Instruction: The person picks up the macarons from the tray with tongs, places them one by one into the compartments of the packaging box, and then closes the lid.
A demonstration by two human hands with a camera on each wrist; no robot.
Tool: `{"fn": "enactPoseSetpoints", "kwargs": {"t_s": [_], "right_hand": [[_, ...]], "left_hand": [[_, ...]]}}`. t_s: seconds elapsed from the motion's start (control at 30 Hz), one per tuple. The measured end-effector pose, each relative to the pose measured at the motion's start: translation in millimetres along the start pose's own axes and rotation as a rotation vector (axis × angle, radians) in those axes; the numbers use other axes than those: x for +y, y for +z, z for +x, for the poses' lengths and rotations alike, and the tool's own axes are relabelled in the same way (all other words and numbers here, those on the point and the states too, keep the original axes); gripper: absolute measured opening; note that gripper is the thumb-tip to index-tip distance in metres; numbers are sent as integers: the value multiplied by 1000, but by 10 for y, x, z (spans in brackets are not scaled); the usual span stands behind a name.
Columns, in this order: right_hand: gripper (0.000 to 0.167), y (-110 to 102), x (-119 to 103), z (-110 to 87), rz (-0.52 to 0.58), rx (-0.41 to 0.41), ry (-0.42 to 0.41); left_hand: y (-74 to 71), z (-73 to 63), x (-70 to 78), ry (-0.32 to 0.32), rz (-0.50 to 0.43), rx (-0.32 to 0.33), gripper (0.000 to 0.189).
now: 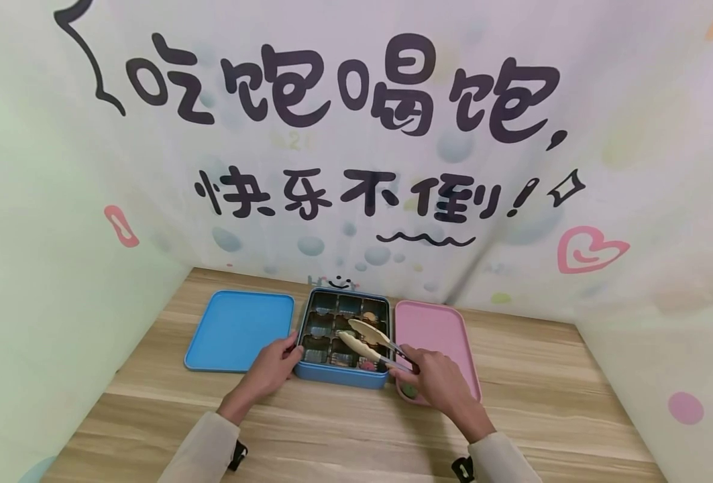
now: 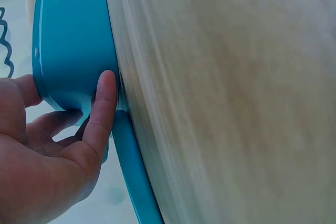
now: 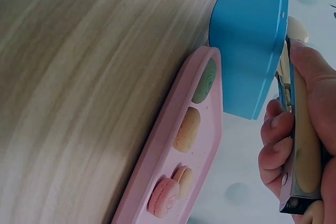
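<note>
A blue rectangular box [image 1: 341, 376] stands on the table, fitted with a dark divided insert. In its right column lie a beige macaron [image 1: 369, 316] and a pink macaron [image 1: 367, 365]. My left hand [image 1: 273, 365] holds the box's left side, thumb at the rim and fingers along the wall [image 2: 73, 40]. Tongs [image 1: 361, 347] with pale tips are gripped in my right hand [image 1: 441, 379]; their tips are over the box's right half. Whether they hold anything cannot be made out. Beneath that hand, a pink tray [image 3: 210, 150] carries a green macaron [image 3: 206, 81] and several others.
Left of the box lies a flat blue lid or tray [image 1: 241, 332] with a raised rim. The wood-grain table [image 1: 332, 436] runs up to a printed wall cloth [image 1: 271, 154] behind, with pale side panels left and right.
</note>
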State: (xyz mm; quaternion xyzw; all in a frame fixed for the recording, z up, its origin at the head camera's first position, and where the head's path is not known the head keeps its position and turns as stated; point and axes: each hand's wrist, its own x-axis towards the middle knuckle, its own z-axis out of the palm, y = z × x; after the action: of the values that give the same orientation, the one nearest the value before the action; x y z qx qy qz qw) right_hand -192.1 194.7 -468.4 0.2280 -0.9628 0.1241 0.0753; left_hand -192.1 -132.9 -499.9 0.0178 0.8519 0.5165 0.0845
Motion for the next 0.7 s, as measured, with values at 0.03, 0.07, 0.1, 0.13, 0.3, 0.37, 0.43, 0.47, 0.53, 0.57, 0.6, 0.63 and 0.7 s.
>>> {"fn": "enactPoseSetpoints", "kwargs": {"t_s": [0.03,0.07,0.1,0.13,0.3,0.37,0.43,0.47,0.53,0.57,0.6,0.63,0.7], "right_hand": [[40,-1,5,-2,1,-1,0],[39,-2,12,-4,2,1,0],[40,-6,18,-9,0,3,1],[40,-12,26,-14,0,9,1],[47,-41,93,-65,3,47,8],[49,-57,129,-94,23,61,12],[48,-73,170,-123,48,73,9],[47,-80,192,-140,57,76,9],[45,-96,242,-173,58,82,10],[44,-103,268,-190,52,86,10],[43,-112,293,-206,45,89,11],[41,-122,316,-223,36,93,11],[38,-142,376,-261,16,97,3]], "left_hand": [[1,0,-2,2,1,2,57],[1,0,-5,2,2,2,57],[1,1,-7,2,2,1,57],[0,1,-7,1,2,0,57],[-3,7,-4,-1,3,-2,57],[-3,9,-1,1,8,-1,57],[-4,11,2,2,12,0,57],[-6,10,3,2,13,0,57],[-9,10,2,4,14,-1,57],[-11,11,1,4,14,-1,57],[-11,12,-2,3,12,-3,57],[-12,13,-6,4,11,-6,56],[-9,19,-17,7,15,-6,56]]}}
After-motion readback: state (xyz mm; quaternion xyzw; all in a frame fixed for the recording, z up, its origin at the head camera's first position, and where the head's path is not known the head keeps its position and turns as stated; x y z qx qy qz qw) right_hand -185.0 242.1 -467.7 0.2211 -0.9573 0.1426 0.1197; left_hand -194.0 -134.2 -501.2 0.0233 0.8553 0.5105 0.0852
